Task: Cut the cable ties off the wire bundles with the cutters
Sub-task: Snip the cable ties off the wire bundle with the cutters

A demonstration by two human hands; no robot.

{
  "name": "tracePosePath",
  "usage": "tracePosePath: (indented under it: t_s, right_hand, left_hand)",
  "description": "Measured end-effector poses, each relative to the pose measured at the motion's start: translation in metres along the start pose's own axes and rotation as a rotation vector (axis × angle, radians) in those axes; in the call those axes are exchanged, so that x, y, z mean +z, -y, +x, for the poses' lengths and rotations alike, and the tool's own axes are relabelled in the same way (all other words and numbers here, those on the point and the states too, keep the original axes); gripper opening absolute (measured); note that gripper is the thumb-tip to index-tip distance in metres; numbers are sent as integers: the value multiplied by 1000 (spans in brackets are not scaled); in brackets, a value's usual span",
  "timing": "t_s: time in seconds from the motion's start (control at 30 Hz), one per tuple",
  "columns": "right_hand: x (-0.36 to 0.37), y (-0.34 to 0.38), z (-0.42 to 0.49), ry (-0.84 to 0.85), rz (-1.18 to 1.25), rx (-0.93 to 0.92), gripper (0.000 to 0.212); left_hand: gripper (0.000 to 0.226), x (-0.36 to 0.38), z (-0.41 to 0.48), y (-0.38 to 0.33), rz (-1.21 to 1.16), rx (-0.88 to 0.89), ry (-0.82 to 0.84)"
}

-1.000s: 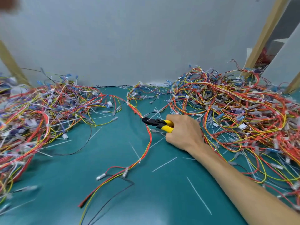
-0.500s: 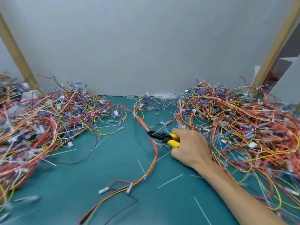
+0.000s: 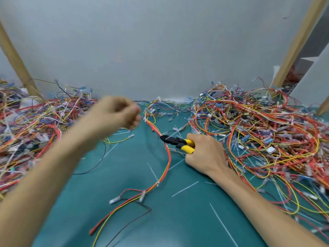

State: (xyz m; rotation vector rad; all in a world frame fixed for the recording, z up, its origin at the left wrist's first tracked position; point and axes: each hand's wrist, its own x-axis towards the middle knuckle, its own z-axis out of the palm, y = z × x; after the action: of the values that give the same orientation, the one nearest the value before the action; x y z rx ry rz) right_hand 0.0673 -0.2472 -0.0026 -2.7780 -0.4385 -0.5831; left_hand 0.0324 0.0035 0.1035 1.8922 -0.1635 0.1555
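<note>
We see the cutters just right of the middle of the frame, gripped by the right hand, whose fingers are wrapped round the yellow handles. Their long axis runs nearly level across the picture: handles to the right, black head pointing left and slightly up. The tips meet the red-and-yellow wire bundle, which curves from the upper middle down to the lower middle over the green mat. We cannot tell whether the tips are touching it. At this size we can read no lettering on the tool.

The left hand hangs above the mat at upper middle left, blurred, fingers curled. It is close to a white cable tie at the bundle's upper end, but we cannot tell whether it pinches anything.

Tangled wire heaps fill the left pile and the right pile. Thin white cut tie strips lie scattered on the mat.
</note>
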Motion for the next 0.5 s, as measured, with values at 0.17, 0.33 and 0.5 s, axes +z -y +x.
tracePosePath:
  t_s: [0.17, 0.33, 0.5]
  right_hand:
    - [2, -1, 0, -46, -14, 37, 18]
    - [3, -2, 0, -71, -44, 61, 18]
    - [1, 0, 0, -48, -39, 41, 16]
  left_hand:
    - [30, 77, -9, 58, -47, -308, 57]
    - [24, 95, -19, 54, -383, -280, 141]
    - [32, 97, -27, 61, -342, -193, 109]
